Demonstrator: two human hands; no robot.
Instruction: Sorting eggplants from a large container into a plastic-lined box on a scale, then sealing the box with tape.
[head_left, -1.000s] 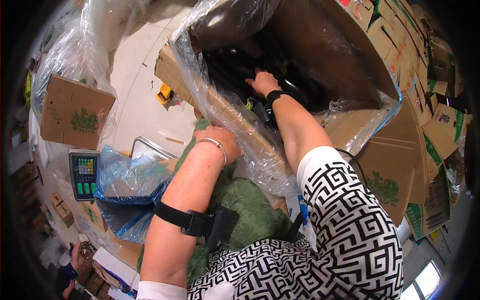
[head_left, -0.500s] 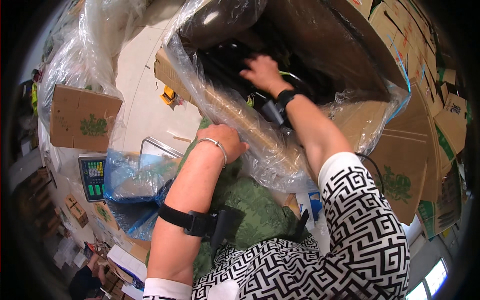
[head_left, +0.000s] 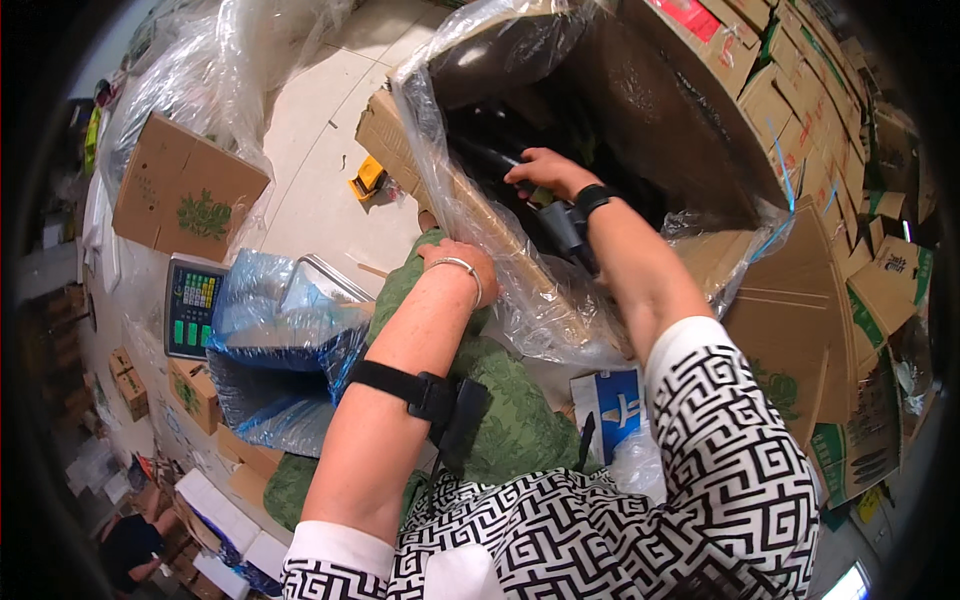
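A large cardboard box (head_left: pixel 560 305) lined with clear plastic stands tilted before me. Its shadowed inside holds long, dark, shiny eggplants, hard to tell apart. My right hand (head_left: pixel 555 172) reaches into it, fingers closed round the end of a dark eggplant (head_left: pixel 485 155) that points to the left. At the near rim, my left hand (head_left: pixel 472 268) lies against the plastic liner (head_left: pixel 515 315) above my green-clad knee. Its fingers are mostly hidden, so their grip does not show. A strapped black device sits on each arm.
On my left are a scale's keypad panel (head_left: pixel 194 305), a blue plastic-lined box (head_left: pixel 270 400) and an upright carton (head_left: pixel 190 190). A yellow tape dispenser (head_left: pixel 368 178) lies on the floor (head_left: pixel 325 125). Flattened cartons (head_left: pixel 800 330) lean on the right. Another person (head_left: pixel 130 550) is at lower left.
My right hand has closed on an eggplant, which now shows at its left. The view has shifted, so the box and my left hand sit farther right in the picture.
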